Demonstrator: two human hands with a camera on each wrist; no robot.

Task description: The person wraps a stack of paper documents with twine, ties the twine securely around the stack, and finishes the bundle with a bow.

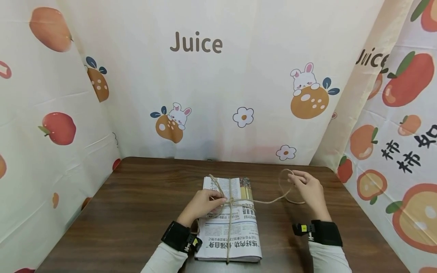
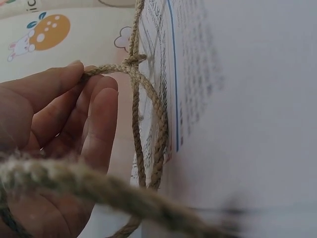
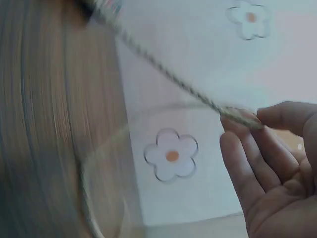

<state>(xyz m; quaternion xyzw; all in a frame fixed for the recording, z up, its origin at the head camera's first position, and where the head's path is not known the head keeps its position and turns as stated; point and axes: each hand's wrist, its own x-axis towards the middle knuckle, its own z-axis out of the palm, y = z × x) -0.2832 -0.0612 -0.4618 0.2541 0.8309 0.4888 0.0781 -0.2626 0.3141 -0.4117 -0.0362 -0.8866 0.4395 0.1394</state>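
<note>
A folded stack of newspapers (image 1: pixel 242 231) lies on the table with twine (image 1: pixel 229 227) wound round it lengthwise and across, crossing near its upper middle. At that crossing my left hand (image 1: pixel 204 204) pinches a piece of the twine between thumb and forefinger; the left wrist view shows the pinched twine (image 2: pixel 106 69) beside a knot-like crossing. To the right of the stack, my right hand (image 1: pixel 308 189) is raised over the table and pinches another length of twine (image 3: pixel 178 82), which runs back to the stack and hangs in a loop.
The brown wooden table (image 1: pixel 143 212) extends on both sides of the stack. Behind it hangs a printed curtain (image 1: pixel 218 87), with more curtain at the left and right sides. A black wrist strap with a small camera (image 1: pixel 317 231) is on each wrist.
</note>
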